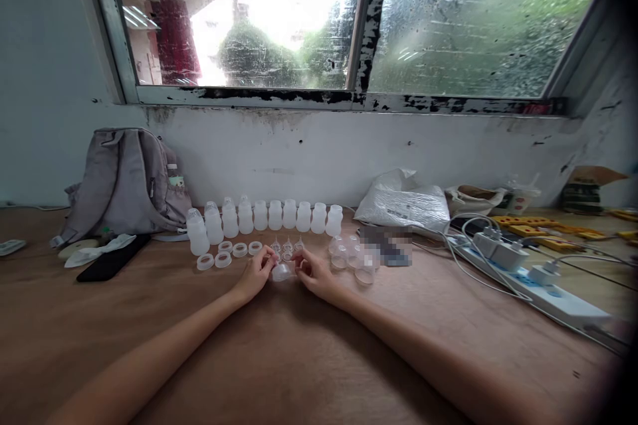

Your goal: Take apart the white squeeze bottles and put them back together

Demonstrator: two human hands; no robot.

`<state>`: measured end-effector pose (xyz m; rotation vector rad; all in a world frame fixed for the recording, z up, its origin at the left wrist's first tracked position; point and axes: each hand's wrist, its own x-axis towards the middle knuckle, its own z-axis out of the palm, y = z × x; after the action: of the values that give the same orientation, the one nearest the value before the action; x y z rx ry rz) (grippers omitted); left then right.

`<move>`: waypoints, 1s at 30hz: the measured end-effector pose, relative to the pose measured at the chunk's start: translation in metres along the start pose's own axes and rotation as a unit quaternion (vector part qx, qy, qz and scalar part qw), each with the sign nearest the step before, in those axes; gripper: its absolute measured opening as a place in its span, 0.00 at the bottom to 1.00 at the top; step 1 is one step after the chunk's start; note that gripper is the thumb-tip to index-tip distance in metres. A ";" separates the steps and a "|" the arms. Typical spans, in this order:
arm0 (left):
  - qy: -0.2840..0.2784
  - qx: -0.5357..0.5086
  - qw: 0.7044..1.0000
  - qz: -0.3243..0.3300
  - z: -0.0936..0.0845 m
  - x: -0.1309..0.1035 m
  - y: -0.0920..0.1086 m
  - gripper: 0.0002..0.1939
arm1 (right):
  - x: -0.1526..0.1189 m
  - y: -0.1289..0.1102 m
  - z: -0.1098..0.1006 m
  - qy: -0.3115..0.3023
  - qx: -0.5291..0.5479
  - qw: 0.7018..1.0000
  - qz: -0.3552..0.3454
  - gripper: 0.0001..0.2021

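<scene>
My left hand [258, 270] is closed, its fingertips pinching at the left edge of a small translucent dome-shaped cap [282, 272] low over the table. My right hand [315, 272] has its fingers curled close to the cap's right side; what lies between its fingertips is too small to make out. Just beyond the fingers stand several clear bottle nipples [288, 247]. White collar rings [240, 250] lie to the left. Behind them runs a row of frosted baby bottles [275, 215]; the leftmost ones [198, 232] have tops on. More clear caps [353, 254] are grouped at the right.
The wooden table [279, 358] meets the wall below a window. At left are a grey backpack [124, 179], a black phone-like slab [113, 259] and a tissue [100, 250]. To the right sit a silvery bag [403, 202] and a power strip [548, 299] with loose cables.
</scene>
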<state>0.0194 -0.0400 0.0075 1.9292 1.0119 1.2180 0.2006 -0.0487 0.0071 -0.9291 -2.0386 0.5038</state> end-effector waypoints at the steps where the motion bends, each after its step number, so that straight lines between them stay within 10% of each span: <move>1: 0.014 -0.016 1.000 -0.009 0.000 0.001 -0.003 0.10 | -0.002 -0.002 0.001 -0.009 -0.022 0.999 -0.022 0.12; 19: 0.001 -0.155 0.983 -0.097 0.020 -0.008 -0.001 0.17 | -0.004 -0.005 0.013 0.041 -0.070 0.997 0.000 0.06; 30: -0.049 -0.024 0.999 0.000 0.018 -0.015 0.016 0.12 | 0.004 -0.001 0.009 0.056 -0.020 0.997 0.039 0.03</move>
<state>0.0363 -0.0634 0.0075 1.9317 0.9245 1.1266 0.1911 -0.0468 0.0045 -1.0412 -1.9235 0.4428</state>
